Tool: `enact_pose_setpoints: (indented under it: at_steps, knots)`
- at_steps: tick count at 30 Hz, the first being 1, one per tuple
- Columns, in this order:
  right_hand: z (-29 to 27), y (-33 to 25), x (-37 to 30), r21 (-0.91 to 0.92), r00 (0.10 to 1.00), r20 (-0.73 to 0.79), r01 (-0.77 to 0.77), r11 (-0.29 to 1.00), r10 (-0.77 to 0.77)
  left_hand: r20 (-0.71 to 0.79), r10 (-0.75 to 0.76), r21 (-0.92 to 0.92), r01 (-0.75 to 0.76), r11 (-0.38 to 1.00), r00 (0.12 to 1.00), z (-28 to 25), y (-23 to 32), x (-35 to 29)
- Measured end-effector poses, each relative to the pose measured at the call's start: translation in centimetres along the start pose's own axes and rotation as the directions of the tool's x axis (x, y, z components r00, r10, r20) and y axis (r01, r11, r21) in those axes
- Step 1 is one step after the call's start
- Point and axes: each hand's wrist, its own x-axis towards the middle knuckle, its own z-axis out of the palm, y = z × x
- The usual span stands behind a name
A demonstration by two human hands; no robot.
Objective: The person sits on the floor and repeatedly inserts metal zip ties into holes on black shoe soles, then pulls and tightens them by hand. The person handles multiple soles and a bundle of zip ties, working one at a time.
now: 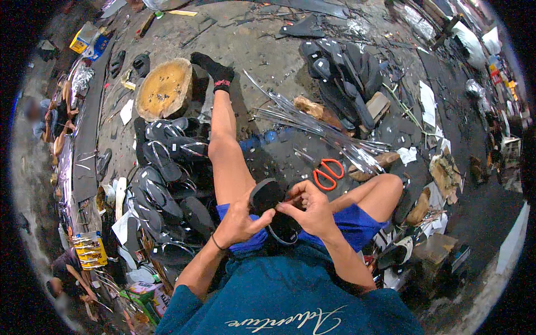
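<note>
A grey, littered floor point(245, 33) spreads under everything. At its left edge 2 other people sit or crouch, 1 higher up point(47, 120) and 1 lower down point(72, 273), both too blurred to tell what they do. The wearer, in a teal shirt point(301, 285) and blue shorts point(357, 226), sits with the left leg point(222, 125) stretched forward, a black sock point(215, 70) on its foot, and the right leg point(374, 195) bent outward.

Dark sandals lie in 2 heaps: the left heap point(153, 187) just beside the left leg, the right heap point(340, 67) farther out, ahead and to the right. A spray of shiny strips point(324, 125) slants between the left foot and the right knee. A round stump point(164, 89) with a yellowish top stands just left of the sock. A yellow and blue carton point(89, 42) sits at the far left.

The sandal point(267, 195) in hand is above the lap, between the thighs, its black sole raised. The left hand point(240, 223) grips it from the left, thumb along its lower edge. The right hand point(312, 207) is narrow, thumb and fingertips drawn together by the sandal's right edge; I cannot tell whether they pinch anything. Red-handled scissors point(328, 174) lie just beyond that hand.
</note>
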Motion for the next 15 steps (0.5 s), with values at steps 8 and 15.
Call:
enact_pose_setpoints:
  at_steps: [8, 15]
  knots:
    - [-2.3, -2.5, 5.0, -0.358, 0.841, -0.423, 0.187, 0.915, -0.337, -0.333, -0.233, -0.646, -0.041, 0.762, 0.914, 6.1, 1.0, -1.0]
    - [-3.1, -3.6, 7.2, -0.346, 0.832, -0.192, 0.439, 0.829, -0.521, 0.175, -0.302, -0.904, 0.274, 0.327, 0.937, 7.8, -2.2, -2.2]
